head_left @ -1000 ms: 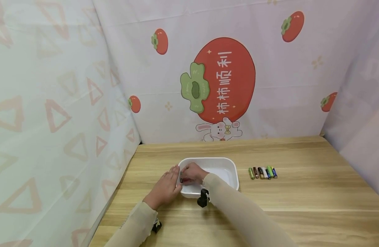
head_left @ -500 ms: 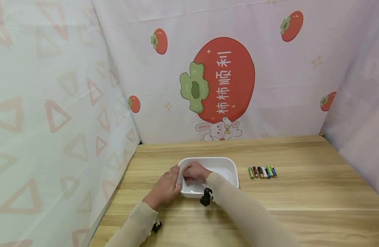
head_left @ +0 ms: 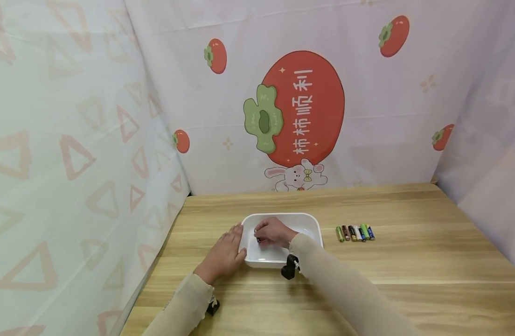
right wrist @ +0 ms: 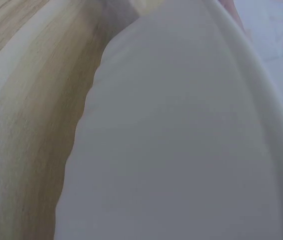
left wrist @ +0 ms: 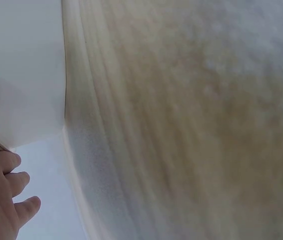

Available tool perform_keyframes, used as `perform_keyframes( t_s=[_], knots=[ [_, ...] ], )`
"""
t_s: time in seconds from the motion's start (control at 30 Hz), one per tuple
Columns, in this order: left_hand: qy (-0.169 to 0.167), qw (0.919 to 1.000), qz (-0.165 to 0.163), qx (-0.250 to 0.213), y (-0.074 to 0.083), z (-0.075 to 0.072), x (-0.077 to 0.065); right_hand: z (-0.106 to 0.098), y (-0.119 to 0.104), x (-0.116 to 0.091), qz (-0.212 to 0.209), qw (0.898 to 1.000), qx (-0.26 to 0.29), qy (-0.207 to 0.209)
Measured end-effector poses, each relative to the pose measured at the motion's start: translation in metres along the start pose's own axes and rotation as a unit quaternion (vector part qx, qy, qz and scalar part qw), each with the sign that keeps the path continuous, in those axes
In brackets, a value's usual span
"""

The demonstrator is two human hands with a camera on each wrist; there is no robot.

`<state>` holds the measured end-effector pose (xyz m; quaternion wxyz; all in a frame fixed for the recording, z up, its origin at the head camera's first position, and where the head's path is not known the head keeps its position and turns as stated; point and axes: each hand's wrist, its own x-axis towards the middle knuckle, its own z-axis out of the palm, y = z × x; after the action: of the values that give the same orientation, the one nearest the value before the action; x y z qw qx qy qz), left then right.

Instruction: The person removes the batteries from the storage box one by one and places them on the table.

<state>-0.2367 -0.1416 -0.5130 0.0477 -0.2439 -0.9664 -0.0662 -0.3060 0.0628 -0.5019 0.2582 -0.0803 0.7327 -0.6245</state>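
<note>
A white plastic tray point(head_left: 263, 264) stands on the wooden table. My left hand point(head_left: 225, 254) rests with extended fingers against its left side; the left wrist view shows the fingers point(left wrist: 16, 182) beside the tray's wall point(left wrist: 26, 75). Inside the tray, toward its left half, my right hand point(head_left: 275, 232) pinches a small dark battery point(head_left: 258, 240). Much of that battery is hidden by the fingers. In the right wrist view the tray's outer wall point(right wrist: 176, 130) fills most of the picture and covers nearly all of the hand.
To the right of the tray, several batteries point(head_left: 352, 234) of mixed colours lie side by side in a row on the table point(head_left: 408, 261). A printed cloth point(head_left: 366, 158) hangs along the table's back edge, and another cloth point(head_left: 127, 196) hangs on the left.
My right hand has moved right inside the tray, away from its left wall, with the battery between its fingers. The left hand stays at the tray's left side.
</note>
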Motion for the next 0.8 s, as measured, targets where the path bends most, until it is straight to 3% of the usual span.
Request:
perform_keyframes(
  t_s=[0.6,0.8],
  knots=[
    [-0.001,0.9999,-0.013,0.005,0.002,0.0,0.0,-0.024,0.003,-0.02,-0.012,0.999,0.029,0.017],
    [0.008,0.9999,-0.011,0.006,0.005,0.0,-0.001,-0.031,0.006,-0.027,-0.019,1.0,0.014,0.017]
  ],
)
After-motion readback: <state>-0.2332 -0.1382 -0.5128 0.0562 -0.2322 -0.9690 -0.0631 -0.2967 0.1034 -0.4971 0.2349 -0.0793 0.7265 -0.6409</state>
